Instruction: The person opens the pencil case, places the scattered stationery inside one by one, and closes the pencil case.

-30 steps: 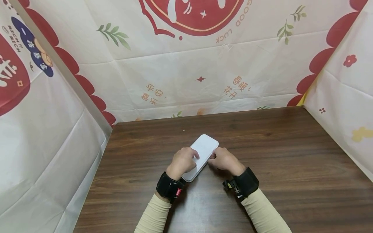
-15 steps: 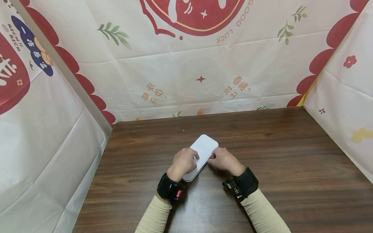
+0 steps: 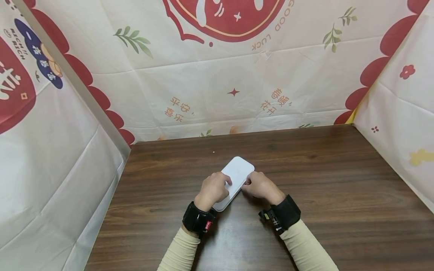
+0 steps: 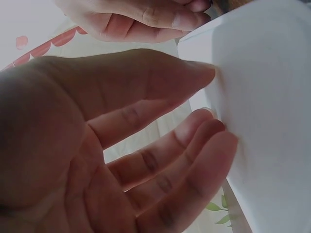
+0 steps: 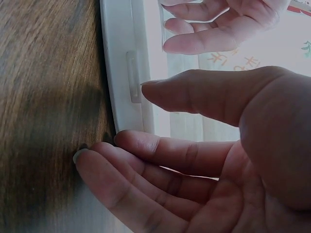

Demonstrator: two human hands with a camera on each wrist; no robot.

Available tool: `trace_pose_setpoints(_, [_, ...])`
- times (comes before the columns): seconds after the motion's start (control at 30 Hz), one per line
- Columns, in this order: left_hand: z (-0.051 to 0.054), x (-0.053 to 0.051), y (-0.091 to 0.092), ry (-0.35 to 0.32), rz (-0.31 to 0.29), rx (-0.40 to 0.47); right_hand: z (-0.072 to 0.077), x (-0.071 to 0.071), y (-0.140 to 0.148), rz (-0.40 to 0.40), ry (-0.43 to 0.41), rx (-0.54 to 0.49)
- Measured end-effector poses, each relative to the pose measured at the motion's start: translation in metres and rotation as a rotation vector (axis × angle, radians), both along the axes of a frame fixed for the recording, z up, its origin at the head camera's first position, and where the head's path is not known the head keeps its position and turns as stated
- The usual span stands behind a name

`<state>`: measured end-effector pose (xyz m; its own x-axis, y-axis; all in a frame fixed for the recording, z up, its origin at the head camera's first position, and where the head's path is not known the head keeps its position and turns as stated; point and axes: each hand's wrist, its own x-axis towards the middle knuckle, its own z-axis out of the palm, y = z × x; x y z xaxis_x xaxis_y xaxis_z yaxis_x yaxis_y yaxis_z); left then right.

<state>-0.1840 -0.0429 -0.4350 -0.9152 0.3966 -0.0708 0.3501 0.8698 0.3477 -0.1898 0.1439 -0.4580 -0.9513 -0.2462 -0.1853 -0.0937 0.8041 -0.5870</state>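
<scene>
A flat white case [image 3: 239, 169] with rounded corners lies diagonally on the brown wooden table. My left hand [image 3: 213, 189] rests its thumb and fingertips on the case's top face, fingers loosely bent. At the case's right long side is my right hand [image 3: 262, 185]. In the right wrist view, its thumb tip is at the side rim just by a small raised tab [image 5: 133, 77], and its index fingertip touches the side lower down. Its other fingers reach down near the tabletop. The case looks closed; whatever is inside is hidden.
The wooden table [image 3: 305, 169] extends around the case. A printed white cloth [image 3: 210, 82] hangs behind it, with more cloth at the left [image 3: 51, 158] and right [image 3: 403, 113]. A tiny white speck [image 3: 214, 152] lies beyond the case.
</scene>
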Motion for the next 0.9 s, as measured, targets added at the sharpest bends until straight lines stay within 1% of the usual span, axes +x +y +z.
trace_pose_setpoints(0.13, [0.001,0.0,0.0,-0.002,-0.003,0.003,0.0,-0.001,0.001,0.003,0.007,0.005])
trace_pose_setpoints(0.27, [0.004,-0.002,0.0,-0.006,-0.009,0.033,0.004,-0.001,0.003,-0.005,-0.021,-0.01])
trace_pose_setpoints(0.33, [0.006,-0.003,0.001,0.011,-0.011,0.062,0.007,-0.001,0.006,-0.012,-0.03,-0.015])
trace_pose_setpoints(0.43, [0.01,-0.006,0.001,0.056,-0.004,0.122,0.013,-0.001,0.01,-0.019,-0.011,-0.023])
trace_pose_setpoints(0.5, [0.012,-0.008,0.001,0.105,0.008,0.155,0.017,-0.001,0.011,-0.03,0.043,-0.028])
trace_pose_setpoints(0.53, [0.014,-0.009,0.002,0.137,0.011,0.175,0.019,-0.001,0.012,-0.038,0.084,-0.035])
trace_pose_setpoints(0.63, [0.013,-0.012,0.002,0.257,0.03,0.232,0.021,0.002,0.011,-0.057,0.247,-0.065])
trace_pose_setpoints(0.67, [0.011,-0.013,0.002,0.311,0.038,0.25,0.021,0.003,0.01,-0.062,0.308,-0.066])
trace_pose_setpoints(0.73, [0.006,-0.014,0.002,0.415,0.056,0.276,0.018,0.005,0.009,-0.062,0.406,-0.056])
trace_pose_setpoints(0.8, [-0.002,-0.015,0.002,0.49,0.082,0.277,0.012,0.009,0.008,-0.061,0.464,-0.024])
trace_pose_setpoints(0.83, [-0.007,-0.015,0.001,0.51,0.097,0.265,0.009,0.011,0.008,-0.068,0.474,-0.002])
trace_pose_setpoints(0.87, [-0.012,-0.015,0.0,0.512,0.115,0.245,0.005,0.013,0.009,-0.072,0.483,0.024])
trace_pose_setpoints(0.9, [-0.017,-0.014,0.0,0.498,0.133,0.22,0.001,0.016,0.009,-0.077,0.486,0.047])
